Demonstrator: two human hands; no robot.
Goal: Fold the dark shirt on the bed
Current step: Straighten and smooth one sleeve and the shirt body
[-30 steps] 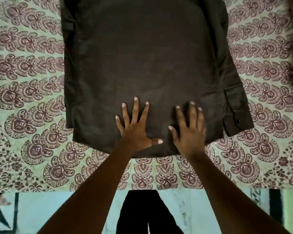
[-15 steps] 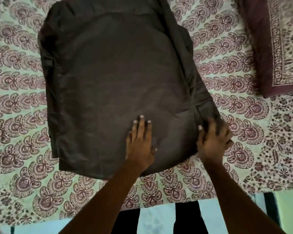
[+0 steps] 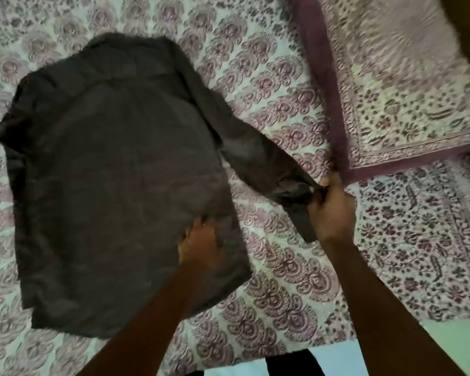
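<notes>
The dark shirt lies back-up on the patterned bed sheet, its body spread to the left. Its right sleeve is stretched out away from the body toward the right. My right hand is closed on the cuff end of that sleeve, a little above the sheet. My left hand presses flat on the shirt's lower right part, near its side edge. The image is motion-blurred.
A pillow with a maroon border and floral print lies at the upper right, close to my right hand. The bed's near edge runs along the bottom, with pale floor and my dark-clothed legs below it.
My right hand took hold of the folded-in sleeve at the shirt's right edge and pulled it out to the right. My left hand stayed pressed on the shirt. The view swung right.
</notes>
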